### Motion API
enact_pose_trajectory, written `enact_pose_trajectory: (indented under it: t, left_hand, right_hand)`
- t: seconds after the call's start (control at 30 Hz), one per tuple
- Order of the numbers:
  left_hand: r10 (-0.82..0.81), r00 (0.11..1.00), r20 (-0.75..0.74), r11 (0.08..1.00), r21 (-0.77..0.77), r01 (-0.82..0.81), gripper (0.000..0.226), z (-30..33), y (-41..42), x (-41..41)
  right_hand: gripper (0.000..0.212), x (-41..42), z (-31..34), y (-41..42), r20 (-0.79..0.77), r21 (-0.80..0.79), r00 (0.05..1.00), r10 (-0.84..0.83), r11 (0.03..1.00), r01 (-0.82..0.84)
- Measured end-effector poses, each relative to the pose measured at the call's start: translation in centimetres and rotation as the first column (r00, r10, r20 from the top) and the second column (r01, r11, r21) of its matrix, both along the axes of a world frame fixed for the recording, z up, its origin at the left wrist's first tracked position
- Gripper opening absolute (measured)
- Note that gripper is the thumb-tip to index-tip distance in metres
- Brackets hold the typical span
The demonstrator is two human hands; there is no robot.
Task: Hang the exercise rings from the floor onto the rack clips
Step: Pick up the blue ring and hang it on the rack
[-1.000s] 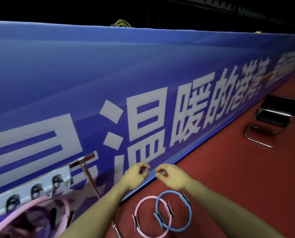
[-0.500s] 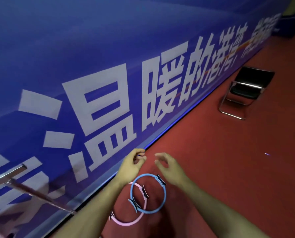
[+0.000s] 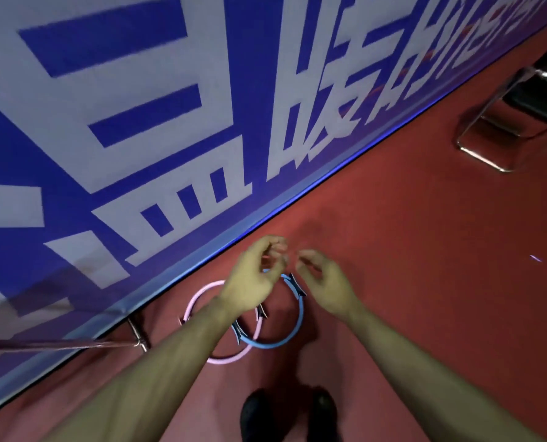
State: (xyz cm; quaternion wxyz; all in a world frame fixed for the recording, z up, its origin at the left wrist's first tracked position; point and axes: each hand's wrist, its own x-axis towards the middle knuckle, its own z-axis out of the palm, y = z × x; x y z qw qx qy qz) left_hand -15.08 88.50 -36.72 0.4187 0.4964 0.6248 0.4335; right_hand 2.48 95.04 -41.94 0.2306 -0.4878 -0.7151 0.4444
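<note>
Red floor point(image 3: 409, 250) across right and lower frame. Long blue banner point(image 3: 74, 173) with large white characters runs diagonally along left, its bottom edge meeting floor. Folding chair point(image 3: 520, 100), black seat on chrome tube frame, stands at upper right near banner. Light dim, picture blurred.
</note>
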Motion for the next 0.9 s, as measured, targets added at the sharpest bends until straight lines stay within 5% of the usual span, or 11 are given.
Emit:
enact_pose_trajectory:
  t: [0.17,0.37,0.5,0.77,0.9]
  left_hand:
    - [0.094,0.995,0.024,0.995,-0.040,-0.093,0.023,-12.5,1.4,1.2]
    - [0.264,0.963,-0.049,0.959,-0.094,-0.268,0.029,-32.0,-1.9,3.7]
    - [0.404,0.913,-0.056,0.907,-0.104,-0.407,0.033,-42.2,-4.7,5.2]
    - [0.440,0.897,-0.048,0.880,-0.175,-0.441,0.033,-54.7,-5.9,5.0]
    - [0.435,0.898,-0.059,0.883,-0.168,-0.439,0.037,-57.7,-4.7,4.4]
  right_hand:
    - [0.017,-1.0,-13.4,3.1,0.029,-0.084,0.999,0.043,0.996,-0.041]
    - [0.041,-0.1,-32.6,1.8,0.121,-0.241,0.982,0.145,0.964,-0.113]
    - [0.031,1.0,-44.3,-1.2,0.200,-0.290,0.962,0.186,0.949,-0.123]
    - [0.040,0.9,-62.1,-4.1,0.365,-0.479,0.829,0.423,0.849,-0.222]
    - [0.042,-0.5,-66.4,-5.2,0.447,-0.409,0.725,0.524,0.840,-0.355]
